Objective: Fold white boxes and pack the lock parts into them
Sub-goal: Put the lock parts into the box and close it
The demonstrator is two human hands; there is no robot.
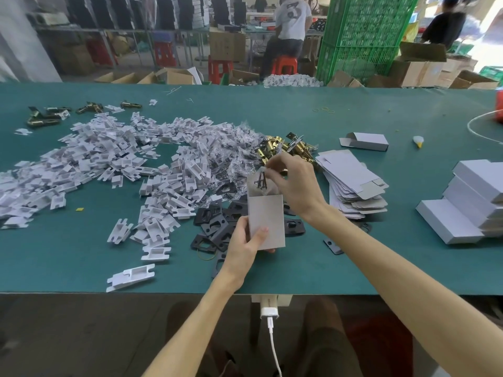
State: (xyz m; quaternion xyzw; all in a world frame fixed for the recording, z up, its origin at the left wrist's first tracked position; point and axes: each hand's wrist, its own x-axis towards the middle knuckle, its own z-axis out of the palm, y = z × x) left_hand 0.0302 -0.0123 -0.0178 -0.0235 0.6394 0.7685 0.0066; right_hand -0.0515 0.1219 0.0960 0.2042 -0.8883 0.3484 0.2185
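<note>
My left hand [245, 244] grips an upright white box [266, 221] near the table's front middle, thumb across its face. Above its open top, my right hand [295, 183] pinches a small clear bag of dark screws [262, 182], half inside the box. Black lock plates [215, 227] lie scattered under and left of the box. Brass latch parts [277, 146] lie just behind my right hand. A stack of flat unfolded boxes [351, 180] sits to the right.
A wide heap of white plastic inserts [114, 156] and screw bags [234, 148] covers the left of the green table [381, 118]. Finished white boxes [468, 202] are stacked at far right. One folded box [366, 141] lies behind. People work in the background.
</note>
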